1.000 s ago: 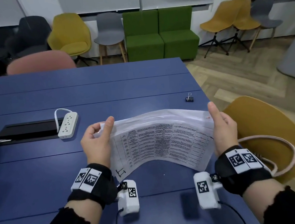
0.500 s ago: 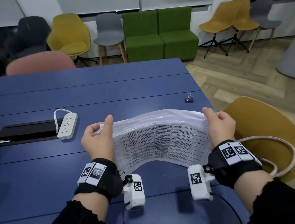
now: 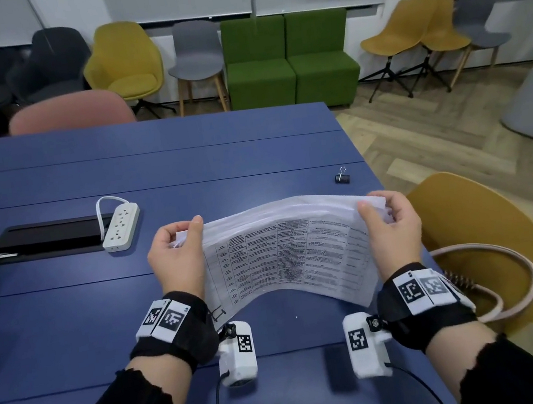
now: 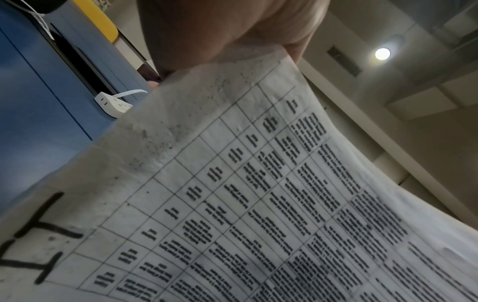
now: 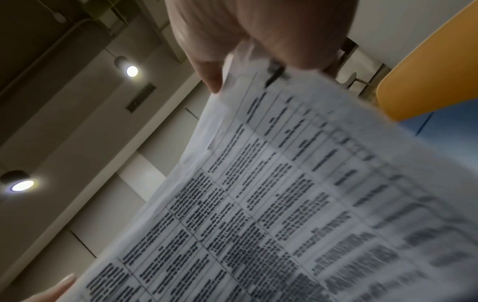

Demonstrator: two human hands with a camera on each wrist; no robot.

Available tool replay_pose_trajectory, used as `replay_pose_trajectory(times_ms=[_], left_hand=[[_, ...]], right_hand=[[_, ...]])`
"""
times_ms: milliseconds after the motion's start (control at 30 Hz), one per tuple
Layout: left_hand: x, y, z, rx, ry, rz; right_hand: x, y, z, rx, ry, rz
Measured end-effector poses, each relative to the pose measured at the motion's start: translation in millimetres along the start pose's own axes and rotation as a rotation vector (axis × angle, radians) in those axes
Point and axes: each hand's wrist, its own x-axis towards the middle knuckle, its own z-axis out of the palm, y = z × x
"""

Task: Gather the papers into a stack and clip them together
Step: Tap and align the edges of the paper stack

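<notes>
above the blue table [image 3: 66,298], your left hand [image 3: 177,259] pinches the left edge of the papers [image 3: 285,250], thumb on top, fingers curled behind. your right hand [image 3: 394,228] pinches the right edge the same way. the sheets bow upward between them, clear of the tabletop. the binder clip [image 3: 342,176] lies beyond near the table's right edge, the power strip [image 3: 121,226] well left.
</notes>
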Motion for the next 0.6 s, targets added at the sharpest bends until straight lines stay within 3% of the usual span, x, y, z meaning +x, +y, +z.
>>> replay_pose_trajectory(times_ms=[100,300,367,467,533,600], left_hand=[[0,-1,-2,-0.043,-0.049,-0.018],[-8,-10,-17,0.068,-0.292,0.073],[-5,-23,-24,0.027,-0.353,0.003],[-3,-32,-27,-0.067,-0.399,-0.160],[-2,-33,-25,-0.063,-0.422,-0.194],[-2,-30,-23,-0.082,-0.440,-0.199]], right_hand=[[-3,6,-3,0.011,-0.102,-0.072],[-5,13,-5,0.038,-0.111,-0.099],[-4,16,-8,-0.020,-0.204,-0.120],[-1,26,-14,-0.302,-0.349,-0.271],[3,27,-15,-0.391,-0.347,-0.340],[8,24,-15,-0.372,-0.307,-0.311]])
